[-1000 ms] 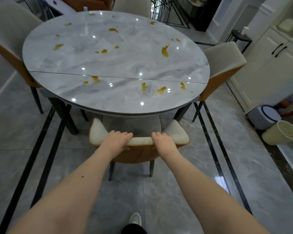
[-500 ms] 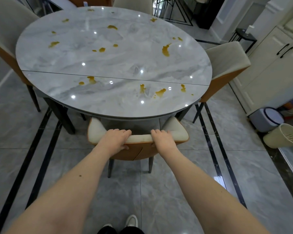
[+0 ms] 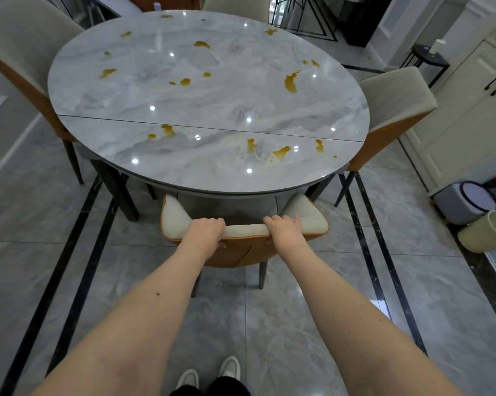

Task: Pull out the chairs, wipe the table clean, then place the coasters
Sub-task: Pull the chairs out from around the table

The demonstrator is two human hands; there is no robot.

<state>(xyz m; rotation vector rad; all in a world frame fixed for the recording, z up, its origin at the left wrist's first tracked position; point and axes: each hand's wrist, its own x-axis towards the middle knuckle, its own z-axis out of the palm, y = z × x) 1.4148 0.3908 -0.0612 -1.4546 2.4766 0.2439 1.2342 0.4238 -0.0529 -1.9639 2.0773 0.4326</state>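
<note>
Both my hands are on the near chair, curled over the top edge of its cream-padded backrest: left hand toward the left end, right hand toward the right, fingers wrapped over the front, thumbs on the orange rear shell. The chair sits tucked in, its seat under the near edge of the round marble worktop. The worktop is spattered with amber-brown stains, scattered over both halves either side of its seam. Another chair on my right is pushed up against the worktop edge, and a third on my left likewise. I can't see any coasters. On the floor at far right, a grey bin stands just beside a cream basket. My white shoes show at the bottom.
</note>
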